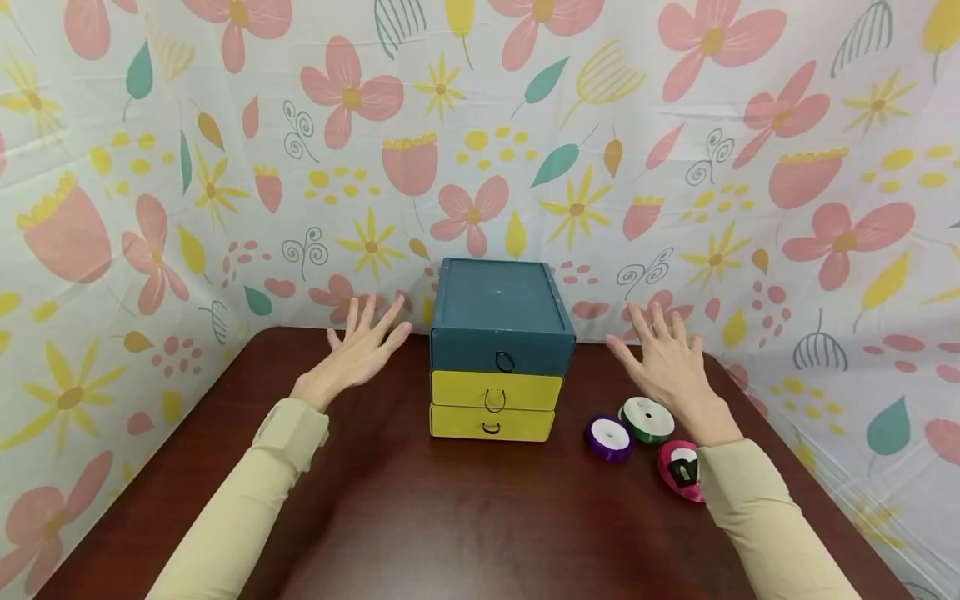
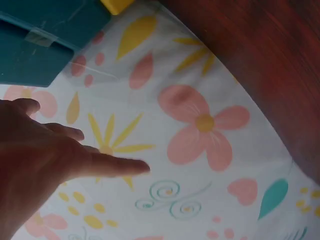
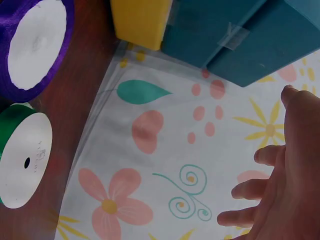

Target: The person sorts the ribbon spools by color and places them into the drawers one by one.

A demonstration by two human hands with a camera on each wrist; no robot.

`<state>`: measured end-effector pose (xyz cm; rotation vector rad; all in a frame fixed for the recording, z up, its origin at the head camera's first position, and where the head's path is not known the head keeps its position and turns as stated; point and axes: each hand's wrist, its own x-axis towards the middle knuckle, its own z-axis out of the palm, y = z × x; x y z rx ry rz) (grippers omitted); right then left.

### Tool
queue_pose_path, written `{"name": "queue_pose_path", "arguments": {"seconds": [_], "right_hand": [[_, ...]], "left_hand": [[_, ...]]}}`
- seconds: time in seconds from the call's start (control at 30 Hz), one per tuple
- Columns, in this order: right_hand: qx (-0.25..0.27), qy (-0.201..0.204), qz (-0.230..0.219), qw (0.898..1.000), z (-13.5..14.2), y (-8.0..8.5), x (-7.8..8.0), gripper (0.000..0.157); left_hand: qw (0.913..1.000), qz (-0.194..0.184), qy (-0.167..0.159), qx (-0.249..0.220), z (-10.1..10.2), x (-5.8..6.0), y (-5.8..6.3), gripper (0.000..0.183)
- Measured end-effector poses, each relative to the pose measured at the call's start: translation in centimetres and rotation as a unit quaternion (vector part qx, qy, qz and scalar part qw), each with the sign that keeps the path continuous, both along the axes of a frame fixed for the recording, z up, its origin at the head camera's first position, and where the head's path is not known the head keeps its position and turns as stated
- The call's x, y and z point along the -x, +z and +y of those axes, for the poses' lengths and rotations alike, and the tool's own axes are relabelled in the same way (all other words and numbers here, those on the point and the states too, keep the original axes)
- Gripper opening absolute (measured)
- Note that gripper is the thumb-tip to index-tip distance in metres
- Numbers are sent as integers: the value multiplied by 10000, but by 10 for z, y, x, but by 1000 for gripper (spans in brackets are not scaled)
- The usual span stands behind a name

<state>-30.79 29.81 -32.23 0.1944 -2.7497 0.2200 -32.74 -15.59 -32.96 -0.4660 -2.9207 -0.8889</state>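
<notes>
My left hand (image 1: 358,350) hovers over the table to the left of a small drawer box, its fingers spread and holding nothing. On the other side, my right hand (image 1: 670,367) is raised with fingers apart, also holding nothing. Between them stands the drawer box (image 1: 498,300), with a blue top section and two yellow drawers (image 1: 491,390) below, each front bearing a dark ring pull. Below and beside the right hand lie a purple ribbon spool (image 1: 609,437), a green ribbon spool (image 1: 648,418) and a pink ribbon spool (image 1: 678,479), the last partly hidden by the right sleeve.
The dark reddish-brown table (image 1: 450,517) carries the box near its back edge. A white cloth (image 1: 480,125) printed with flowers and leaves hangs behind the table and along both sides. A small black piece (image 1: 683,472) lies on the pink spool.
</notes>
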Motion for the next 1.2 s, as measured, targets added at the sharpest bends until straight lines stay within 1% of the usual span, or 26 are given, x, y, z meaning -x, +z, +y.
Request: {"name": "queue_pose_path", "arguments": {"seconds": [0.07,0.1,0.13,0.17,0.23,0.3,0.33,0.4,0.43,0.5,0.53,0.6,0.63,0.73,0.8,0.87,0.93,1.0,1.07,1.13,1.2], "right_hand": [[40,44,-34,10000,-1,1,0,81],[77,76,-53,9999,-1,2,0,80],[133,120,-82,9998,-2,3,0,79],[193,173,-97,9996,-3,4,-1,79],[329,292,-141,9989,-5,6,-1,77],[488,398,-206,9978,-7,10,-2,75],[596,457,-231,9969,-8,11,-2,74],[828,570,-324,9944,-11,15,-4,72],[970,639,-404,9924,-13,17,-5,71],[1265,788,-517,9875,-16,21,-8,69],[1400,862,-552,9848,-17,23,-9,68],[1585,975,-585,9808,-20,27,-13,67],[1665,1016,-554,9792,-22,30,-15,67],[1813,1130,-277,9765,-26,36,-22,62],[1893,1186,-4,9747,-30,38,-27,59],[1991,1212,359,9718,-34,40,-32,53],[2101,1197,740,9675,-40,41,-36,48],[2309,1190,1069,9597,-47,43,-41,41],[2572,1302,1178,9503,-56,44,-46,35],[2926,1588,975,9379,-66,44,-50,32],[3335,1964,460,9209,-76,42,-52,33]], "left_hand": [[9991,-8,-193,-388,4,6,3,69],[9971,-58,-296,-694,6,9,5,70],[9934,-128,-415,-1057,9,12,7,70],[9878,-231,-510,-1450,12,15,10,70],[9702,-507,-691,-2265,19,20,15,71],[9463,-869,-729,-3027,27,24,21,71],[9346,-1017,-747,-3325,32,26,23,70],[9149,-1234,-796,-3761,40,31,27,69],[9081,-1283,-833,-3898,44,33,28,67],[8995,-1376,-902,-4048,51,37,29,65],[8975,-1417,-920,-4074,54,39,30,65],[8992,-1444,-905,-4030,58,41,30,65],[9018,-1443,-883,-3978,60,42,29,65],[9061,-1466,-783,-3890,63,43,28,65],[9053,-1490,-731,-3909,64,43,26,64],[9033,-1518,-700,-3951,64,44,25,63],[9030,-1496,-695,-3968,64,44,24,62],[9061,-1412,-695,-3927,65,44,23,62],[9115,-1293,-724,-3837,65,45,22,62],[9195,-1139,-692,-3698,65,46,20,62],[9236,-1027,-714,-3624,65,47,18,62]]}}
